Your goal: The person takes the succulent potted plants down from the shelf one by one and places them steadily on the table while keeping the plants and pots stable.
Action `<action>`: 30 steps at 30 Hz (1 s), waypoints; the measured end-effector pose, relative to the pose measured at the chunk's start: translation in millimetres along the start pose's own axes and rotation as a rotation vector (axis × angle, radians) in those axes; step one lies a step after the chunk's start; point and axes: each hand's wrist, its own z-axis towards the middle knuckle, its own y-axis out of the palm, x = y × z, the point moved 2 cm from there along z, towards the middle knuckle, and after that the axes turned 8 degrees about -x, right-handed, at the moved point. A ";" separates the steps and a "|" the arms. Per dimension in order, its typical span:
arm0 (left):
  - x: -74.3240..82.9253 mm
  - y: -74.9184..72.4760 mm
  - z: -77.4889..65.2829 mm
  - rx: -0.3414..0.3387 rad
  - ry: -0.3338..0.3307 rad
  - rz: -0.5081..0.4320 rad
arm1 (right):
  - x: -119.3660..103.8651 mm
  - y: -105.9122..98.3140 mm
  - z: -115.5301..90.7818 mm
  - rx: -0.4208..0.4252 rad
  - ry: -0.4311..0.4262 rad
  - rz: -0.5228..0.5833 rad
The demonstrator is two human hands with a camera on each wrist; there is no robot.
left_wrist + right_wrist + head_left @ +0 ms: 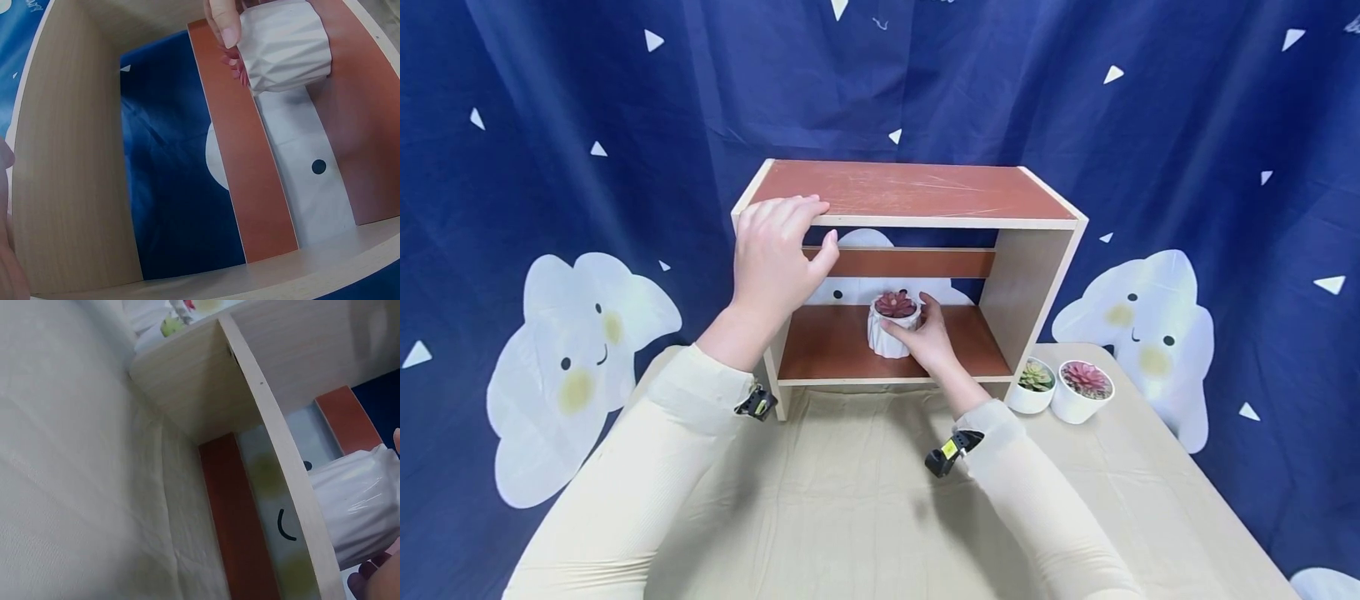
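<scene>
A red succulent in a white ribbed pot is at the shelf's middle board, upright. My right hand grips this potted succulent, thumb at the front and fingers at the far right side. The same white pot appears in the left wrist view, and the right wrist view shows the pot close to the front edge of the board. My left hand rests on the front left of the shelf's top, its thumb sticking out past the front edge. The small wooden shelf has reddish-brown boards and pale side panels.
To the right of the shelf stand a green succulent in a white pot and a pink succulent in a white pot. A beige cloth covers the table. Behind hangs a blue curtain with cloud faces.
</scene>
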 end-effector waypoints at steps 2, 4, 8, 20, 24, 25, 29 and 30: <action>0.2 0.3 0.2 -0.004 -0.002 0.001 | 2.2 1.4 1.2 -0.010 0.007 0.054; 0.3 0.6 0.3 -0.004 -0.002 0.003 | 3.9 2.8 2.0 -0.016 0.013 0.087; 0.4 0.7 0.3 0.003 0.004 0.003 | 6.7 5.1 3.0 -0.020 0.015 0.117; 0.7 0.8 0.0 0.011 0.002 0.004 | 11.6 13.9 9.9 0.011 0.013 0.154; 1.1 0.9 0.0 0.006 -0.001 0.007 | 10.6 15.6 11.4 0.032 0.011 0.157; 1.2 0.9 0.0 0.007 -0.001 0.006 | 10.7 15.9 12.0 0.036 0.010 0.161; 1.1 0.9 0.0 0.012 0.001 0.005 | 9.9 16.4 12.6 0.039 0.012 0.181; 1.0 0.9 0.0 0.014 0.002 0.004 | 9.7 16.4 12.7 0.038 0.013 0.188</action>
